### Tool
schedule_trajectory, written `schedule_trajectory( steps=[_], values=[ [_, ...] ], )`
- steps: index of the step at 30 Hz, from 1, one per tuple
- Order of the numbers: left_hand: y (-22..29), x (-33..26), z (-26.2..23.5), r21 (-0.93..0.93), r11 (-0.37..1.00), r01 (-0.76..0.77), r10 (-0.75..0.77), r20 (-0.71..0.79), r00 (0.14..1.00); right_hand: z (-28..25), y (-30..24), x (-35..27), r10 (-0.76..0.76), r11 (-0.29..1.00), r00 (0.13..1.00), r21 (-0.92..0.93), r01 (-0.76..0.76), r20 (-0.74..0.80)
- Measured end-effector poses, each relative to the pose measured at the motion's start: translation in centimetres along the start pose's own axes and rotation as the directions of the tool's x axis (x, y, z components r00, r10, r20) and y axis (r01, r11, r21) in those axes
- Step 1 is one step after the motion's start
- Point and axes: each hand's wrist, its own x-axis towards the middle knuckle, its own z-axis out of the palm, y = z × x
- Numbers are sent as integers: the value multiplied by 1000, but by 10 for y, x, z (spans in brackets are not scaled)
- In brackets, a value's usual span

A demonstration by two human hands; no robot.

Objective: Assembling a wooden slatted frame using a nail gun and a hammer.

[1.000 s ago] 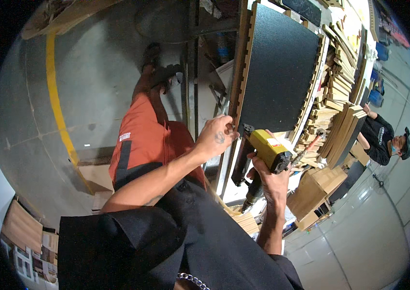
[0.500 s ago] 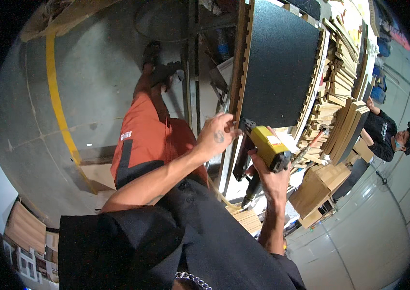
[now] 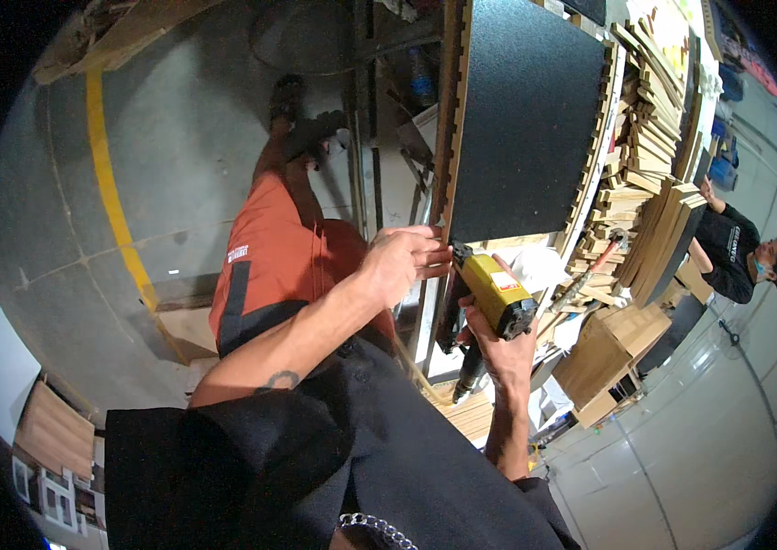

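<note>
Has shifted yellow nail gun (image 3: 496,286) slightly left, gripped in right hand (image 3: 502,352) by black panel (image 3: 535,119), with long axis diagonal and nose (image 3: 462,255) toward upper left, near left hand (image 3: 396,264) of indeterminable grip.

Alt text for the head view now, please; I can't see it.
The right grip holds a yellow tool, its front end by the lower-left corner of a black panel; the left grip is close to that end, whether holding anything unclear. Wood strips lie piled right of the panel, with a co-worker beyond.
</note>
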Motion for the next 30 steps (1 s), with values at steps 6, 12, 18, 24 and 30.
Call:
schedule_trajectory(
  steps=[6, 12, 18, 24, 30],
  values=[
    [-4, -3, 1, -21, 1000, -16, 15, -72, 997, 4, 3, 2, -36, 999, 999, -24, 36, -15],
    [-2, -7, 9, 42, 999, -28, 31, -81, 996, 9, -4, -4, 16, 1000, 998, 11, -15, -54],
    [13, -25, 21, 161, 987, -1, 8, -45, 999, 9, 22, -12, -190, 982, 970, -49, 185, -151],
    [33, -33, 75, 214, 973, 90, -86, -31, 996, -13, 85, -58, 117, 930, 857, 358, 83, -502],
    [80, -62, 65, 764, 639, 91, 88, -190, 978, -45, 170, -42, 487, 869, 532, 444, -218, -693]
  ],
)
